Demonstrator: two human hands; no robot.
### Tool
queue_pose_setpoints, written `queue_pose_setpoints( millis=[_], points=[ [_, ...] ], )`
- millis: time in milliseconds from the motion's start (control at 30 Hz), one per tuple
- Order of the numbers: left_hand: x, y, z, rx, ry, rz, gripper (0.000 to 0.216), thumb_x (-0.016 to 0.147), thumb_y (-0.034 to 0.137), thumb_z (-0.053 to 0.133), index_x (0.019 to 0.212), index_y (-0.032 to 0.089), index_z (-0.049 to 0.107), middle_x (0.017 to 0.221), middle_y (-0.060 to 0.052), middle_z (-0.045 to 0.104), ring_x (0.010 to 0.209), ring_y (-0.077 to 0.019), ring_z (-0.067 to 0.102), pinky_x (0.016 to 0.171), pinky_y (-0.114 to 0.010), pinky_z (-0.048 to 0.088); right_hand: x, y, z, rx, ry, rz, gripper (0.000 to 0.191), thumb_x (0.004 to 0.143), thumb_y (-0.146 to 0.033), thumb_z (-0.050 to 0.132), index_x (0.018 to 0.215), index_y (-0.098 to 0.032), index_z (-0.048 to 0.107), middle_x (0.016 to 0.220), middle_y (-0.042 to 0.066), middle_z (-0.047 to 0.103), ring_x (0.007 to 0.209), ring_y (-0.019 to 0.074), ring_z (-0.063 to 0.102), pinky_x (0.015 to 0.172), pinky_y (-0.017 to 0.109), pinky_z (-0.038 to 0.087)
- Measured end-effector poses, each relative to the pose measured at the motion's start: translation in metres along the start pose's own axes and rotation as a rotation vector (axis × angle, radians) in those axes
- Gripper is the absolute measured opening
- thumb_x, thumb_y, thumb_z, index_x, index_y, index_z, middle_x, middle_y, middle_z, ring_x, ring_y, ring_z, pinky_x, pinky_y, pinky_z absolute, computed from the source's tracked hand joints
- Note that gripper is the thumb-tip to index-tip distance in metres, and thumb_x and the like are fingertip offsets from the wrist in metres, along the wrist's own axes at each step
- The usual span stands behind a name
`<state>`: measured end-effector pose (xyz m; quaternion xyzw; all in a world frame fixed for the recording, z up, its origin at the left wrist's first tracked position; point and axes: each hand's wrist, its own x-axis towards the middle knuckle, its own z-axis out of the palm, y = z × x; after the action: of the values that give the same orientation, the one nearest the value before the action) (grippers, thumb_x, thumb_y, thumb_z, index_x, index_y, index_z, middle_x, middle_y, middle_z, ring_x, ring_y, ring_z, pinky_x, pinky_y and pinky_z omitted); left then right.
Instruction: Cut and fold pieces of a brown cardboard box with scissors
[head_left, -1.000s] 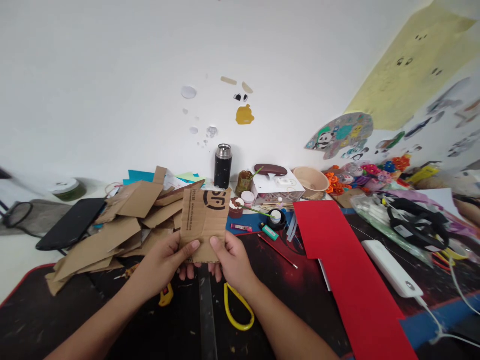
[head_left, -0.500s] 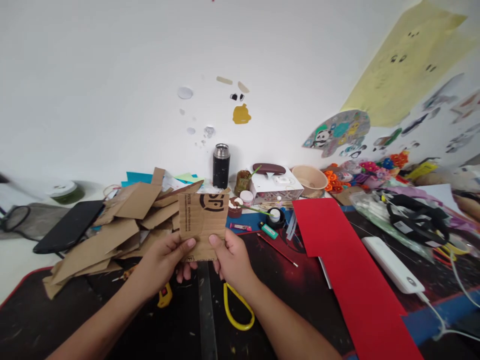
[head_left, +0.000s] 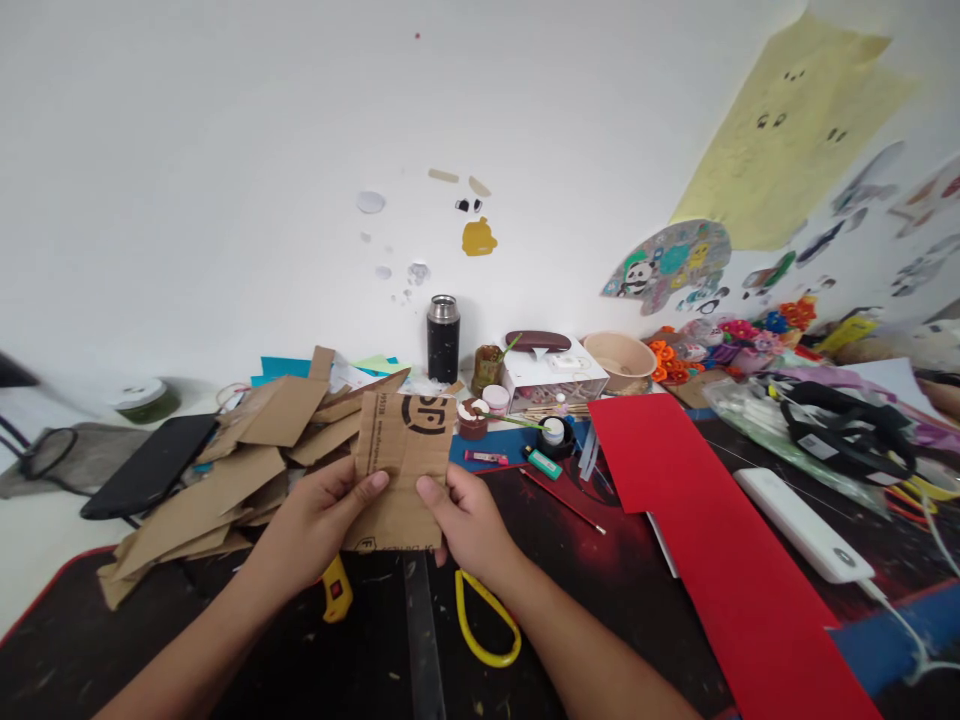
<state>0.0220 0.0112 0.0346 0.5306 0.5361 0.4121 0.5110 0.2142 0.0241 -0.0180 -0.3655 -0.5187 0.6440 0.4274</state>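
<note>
A printed piece of brown cardboard (head_left: 405,450) is held up above the dark mat, between both hands. My left hand (head_left: 326,510) grips its left edge, thumb on the front face and fingers behind. On the right edge, my right hand (head_left: 469,515) pinches it the same way. Below the hands lies a clear ruler (head_left: 424,640). A yellow-handled tool (head_left: 487,625) shows a looped handle near my right wrist, its other end hidden. Close to my left wrist is a yellow cutter (head_left: 337,590), partly covered by the arm.
Cardboard scraps (head_left: 202,490) are heaped at the left beside a black tablet-like slab (head_left: 150,465). A black bottle (head_left: 443,340) stands by the wall. Red card (head_left: 697,540) and a white power bank (head_left: 802,525) lie at the right. A pencil (head_left: 562,500) rests on the mat (head_left: 570,600).
The cardboard has tilted slightly and sits a little lower, with more of its bottom edge showing. Both hands keep hold of it. The whole view has shifted slightly.
</note>
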Motion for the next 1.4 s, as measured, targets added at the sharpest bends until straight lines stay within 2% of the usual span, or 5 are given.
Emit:
queue_pose_setpoints(
  millis=[500, 767, 1033, 1200, 1400],
  points=[
    [0.002, 0.013, -0.005, 0.081, 0.132, 0.138, 0.060, 0.079, 0.072, 0.077, 0.113, 0.022, 0.081, 0.117, -0.012, 0.084, 0.104, -0.0362, 0.077, 0.091, -0.046, 0.063, 0.001, 0.004, 0.004, -0.056, -0.041, -0.053, 0.059, 0.092, -0.074, 0.065, 0.113, -0.019, 0.069, 0.066, -0.005, 0.060, 0.038, 0.0086, 0.045, 0.030, 0.019, 0.035],
    [0.001, 0.011, -0.008, 0.087, 0.027, 0.101, 0.049, 0.081, 0.064, 0.079, 0.106, 0.022, 0.083, 0.108, -0.010, 0.086, 0.097, -0.0358, 0.078, 0.084, -0.045, 0.064, 0.001, 0.006, 0.003, -0.015, -0.019, -0.072, 0.061, 0.090, -0.076, 0.066, 0.111, -0.019, 0.069, 0.068, -0.003, 0.060, 0.042, 0.0119, 0.050, 0.034, 0.022, 0.039],
    [0.002, 0.000, 0.006, -0.045, 0.069, 0.105, 0.046, 0.083, 0.059, 0.082, 0.108, 0.021, 0.081, 0.114, -0.010, 0.085, 0.097, -0.0312, 0.078, 0.090, -0.041, 0.062, 0.004, 0.002, 0.003, -0.029, 0.080, -0.147, 0.043, 0.095, -0.058, 0.069, 0.114, -0.020, 0.076, 0.099, 0.005, 0.077, 0.085, 0.0232, 0.069, 0.069, 0.031, 0.056],
    [0.002, 0.004, 0.005, -0.074, 0.060, 0.040, 0.049, 0.084, 0.060, 0.080, 0.112, 0.020, 0.081, 0.113, -0.011, 0.085, 0.093, -0.0311, 0.078, 0.086, -0.042, 0.062, 0.003, 0.002, 0.004, 0.000, 0.062, -0.043, 0.050, 0.092, -0.067, 0.070, 0.111, -0.021, 0.075, 0.070, 0.000, 0.065, 0.054, 0.0163, 0.054, 0.044, 0.024, 0.042],
    [-0.001, 0.015, 0.004, -0.035, 0.024, 0.082, 0.048, 0.080, 0.064, 0.081, 0.100, 0.020, 0.080, 0.099, -0.009, 0.085, 0.085, -0.0311, 0.078, 0.077, -0.040, 0.063, 0.001, 0.001, 0.001, 0.012, -0.027, -0.065, 0.062, 0.088, -0.078, 0.068, 0.108, -0.020, 0.070, 0.064, -0.004, 0.059, 0.039, 0.0116, 0.046, 0.034, 0.024, 0.037]
  ],
)
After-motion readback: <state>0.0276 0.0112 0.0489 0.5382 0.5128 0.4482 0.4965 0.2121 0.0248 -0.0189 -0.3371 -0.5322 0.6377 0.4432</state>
